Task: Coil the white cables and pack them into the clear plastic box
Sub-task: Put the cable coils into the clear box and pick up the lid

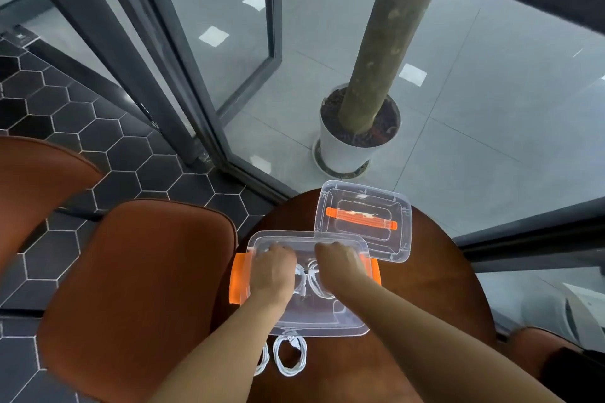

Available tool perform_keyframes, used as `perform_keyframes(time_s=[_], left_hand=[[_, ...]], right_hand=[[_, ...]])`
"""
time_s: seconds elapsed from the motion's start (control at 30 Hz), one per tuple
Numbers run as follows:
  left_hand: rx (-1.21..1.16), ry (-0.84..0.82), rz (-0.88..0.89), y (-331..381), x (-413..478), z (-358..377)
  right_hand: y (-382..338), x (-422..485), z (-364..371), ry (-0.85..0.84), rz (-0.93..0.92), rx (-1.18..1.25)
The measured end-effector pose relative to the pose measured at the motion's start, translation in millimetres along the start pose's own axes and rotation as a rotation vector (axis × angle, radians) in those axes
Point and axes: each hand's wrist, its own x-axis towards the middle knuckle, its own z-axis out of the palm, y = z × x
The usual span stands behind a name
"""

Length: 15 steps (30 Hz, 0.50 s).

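Clear glossy plastic box (322, 319) with orange latches (239, 278) sits on a round brown table (442, 288). Left hand (273, 271) and right hand (340, 263) reach inside over looped white cables (314, 283); their bent fingers hide the grip. Two white coils (289, 355) lie just beside its near rim.

You can read no text, number or brand here. The orange handle (361, 218) on the lid (397, 245), just beyond your right hand (340, 263), has a pale patch, too blurred to read.
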Motion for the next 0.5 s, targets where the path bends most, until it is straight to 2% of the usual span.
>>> perform_keyframes(time_s=[0.2, 0.5], left_hand=[[-0.063, -0.056, -0.012, 0, 5, 7], [0.062, -0.046, 0.018, 1, 6, 11]], right_hand=[[-10, 8, 19, -0.008, 0.054, 0.003], [-8, 9, 32, -0.015, 0.116, 0.061]])
